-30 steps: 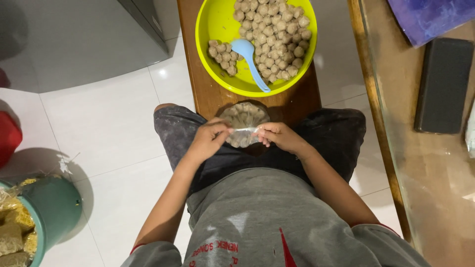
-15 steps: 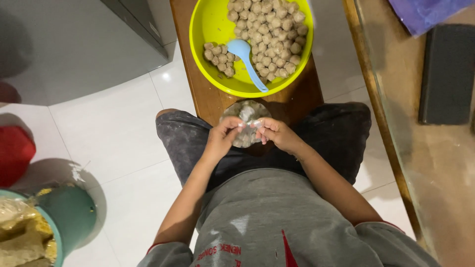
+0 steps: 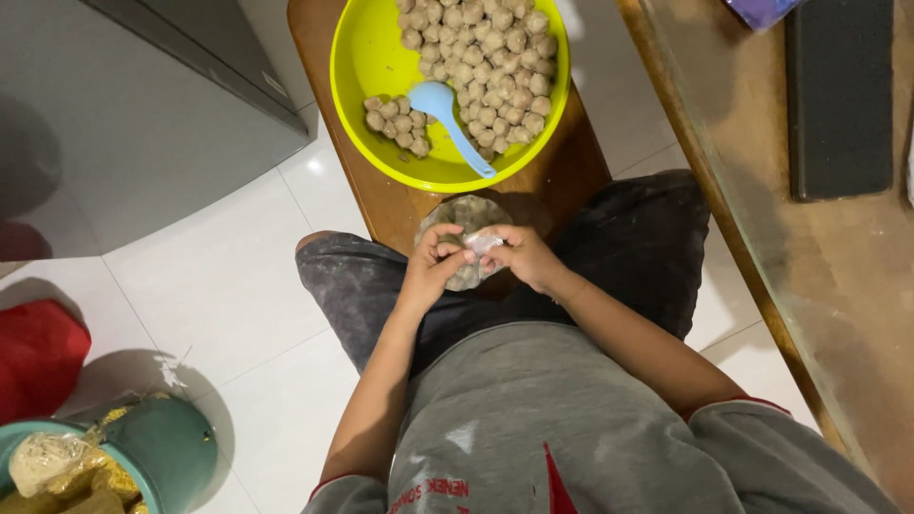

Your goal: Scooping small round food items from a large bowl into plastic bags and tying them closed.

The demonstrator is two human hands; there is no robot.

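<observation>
White tile floor, low wooden bench [image 3: 381, 205] carrying a yellow-green bowl [image 3: 367, 67] of meatballs. Near it, left hand [image 3: 433, 266] and right hand [image 3: 519, 257] both pinch the neck of a small clear bag [image 3: 471, 214], probably meatballs inside.

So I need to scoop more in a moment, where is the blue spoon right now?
In the head view, the blue spoon lies inside the yellow bowl on the wooden bench, among the meatballs, its handle pointing toward the hands.
</observation>
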